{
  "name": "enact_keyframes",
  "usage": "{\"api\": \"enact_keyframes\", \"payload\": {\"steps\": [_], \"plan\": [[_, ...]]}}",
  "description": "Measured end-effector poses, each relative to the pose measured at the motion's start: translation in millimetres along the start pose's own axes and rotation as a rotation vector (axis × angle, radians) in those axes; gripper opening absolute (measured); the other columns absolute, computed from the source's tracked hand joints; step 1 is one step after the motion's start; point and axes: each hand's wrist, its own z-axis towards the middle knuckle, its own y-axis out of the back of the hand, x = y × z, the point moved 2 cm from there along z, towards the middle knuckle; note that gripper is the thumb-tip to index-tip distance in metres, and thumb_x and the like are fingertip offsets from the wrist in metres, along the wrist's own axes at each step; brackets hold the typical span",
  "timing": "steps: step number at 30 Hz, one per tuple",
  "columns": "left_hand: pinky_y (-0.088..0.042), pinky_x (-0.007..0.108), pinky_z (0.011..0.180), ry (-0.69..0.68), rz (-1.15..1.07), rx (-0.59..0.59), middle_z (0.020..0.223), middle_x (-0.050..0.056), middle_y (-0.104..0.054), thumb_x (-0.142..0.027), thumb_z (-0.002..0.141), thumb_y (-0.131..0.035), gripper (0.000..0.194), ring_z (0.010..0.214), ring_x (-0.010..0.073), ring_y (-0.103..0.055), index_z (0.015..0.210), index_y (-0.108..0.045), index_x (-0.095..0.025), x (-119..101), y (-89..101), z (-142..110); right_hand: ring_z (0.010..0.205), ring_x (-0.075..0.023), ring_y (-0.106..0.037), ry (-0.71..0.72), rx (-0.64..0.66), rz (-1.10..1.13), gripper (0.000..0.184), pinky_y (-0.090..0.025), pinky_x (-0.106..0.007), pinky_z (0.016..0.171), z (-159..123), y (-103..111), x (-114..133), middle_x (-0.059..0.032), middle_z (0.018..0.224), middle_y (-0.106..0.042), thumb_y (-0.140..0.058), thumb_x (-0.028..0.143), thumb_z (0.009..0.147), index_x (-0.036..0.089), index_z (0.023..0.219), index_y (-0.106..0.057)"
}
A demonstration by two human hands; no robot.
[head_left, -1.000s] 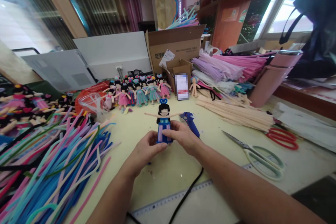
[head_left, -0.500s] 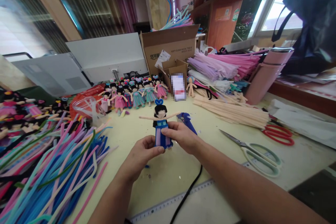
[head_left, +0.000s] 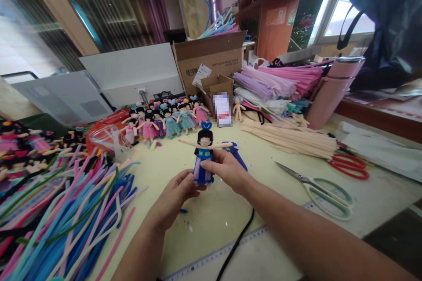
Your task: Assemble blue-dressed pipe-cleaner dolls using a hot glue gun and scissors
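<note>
A small pipe-cleaner doll with black hair, a blue loop on its head and a blue and lilac skirt is held upright above the table, its thin arms stretched sideways. My right hand pinches it at the waist and skirt, the thumb across the front. Lower down, my left hand is closed at the skirt's left hem; some of its fingers are hidden behind the doll. Just behind my right hand lies a blue glue gun, partly covered, and a black cord runs toward the front edge.
Loose pipe cleaners are heaped at the left. Several finished dolls stand at the back. On the right lie green-handled scissors, red-handled scissors and beige pipe cleaners, near a pink thermos. A ruler crosses the front.
The doll has turned and become more upright, moving slightly right in view. My left thumb has shifted from the front of the skirt to its left edge. The camera view has shifted a little.
</note>
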Motion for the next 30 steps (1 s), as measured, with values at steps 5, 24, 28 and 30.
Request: {"api": "enact_keyframes", "payload": {"steps": [5, 24, 28, 30], "plan": [[-0.043, 0.035, 0.082, -0.032, 0.183, -0.049, 0.092, 0.006, -0.071, -0.039, 0.065, -0.072, 0.034, 0.090, 0.0241, -0.062, 0.091, -0.065, -0.018, -9.5, -8.6, -2.8, 0.073, -0.0142, -0.059, 0.025, 0.027, -0.053, 0.025, -0.046, -0.029, 0.071, -0.5, -0.5, -2.1, -0.0018, 0.082, -0.067, -0.068, 0.029, 0.066, 0.015, 0.086, -0.066], [-0.045, 0.032, 0.077, -0.002, -0.015, 0.148, 0.092, 0.004, -0.069, -0.030, 0.059, -0.078, 0.043, 0.081, 0.0198, -0.061, 0.099, -0.065, -0.020, -2.0, -6.2, -3.0, 0.063, -0.0114, -0.054, -0.064, 0.140, 0.032, 0.026, -0.042, -0.024, 0.059, -4.5, -0.6, 5.3, -0.0004, 0.072, -0.064, -0.071, 0.030, 0.062, 0.014, 0.082, -0.068], [-0.045, 0.033, 0.076, -0.031, 0.018, 0.185, 0.110, 0.007, -0.065, -0.037, 0.062, -0.076, 0.057, 0.087, 0.0219, -0.062, 0.114, -0.058, -0.024, -4.4, -1.3, -3.8, 0.066, -0.0120, -0.054, -0.014, 0.075, 0.036, 0.028, -0.042, -0.025, 0.062, -2.6, 1.4, 6.2, -0.0005, 0.075, -0.064, -0.070, 0.032, 0.063, 0.015, 0.084, -0.067], [-0.044, 0.032, 0.075, -0.055, 0.074, 0.114, 0.102, 0.007, -0.067, -0.042, 0.069, -0.070, 0.042, 0.087, 0.0214, -0.061, 0.106, -0.062, -0.021, -5.5, 1.0, -2.9, 0.065, -0.0118, -0.054, -0.013, 0.062, 0.031, 0.027, -0.042, -0.025, 0.061, -2.3, 1.4, 5.4, -0.0003, 0.074, -0.064, -0.070, 0.033, 0.063, 0.015, 0.083, -0.067]]}}
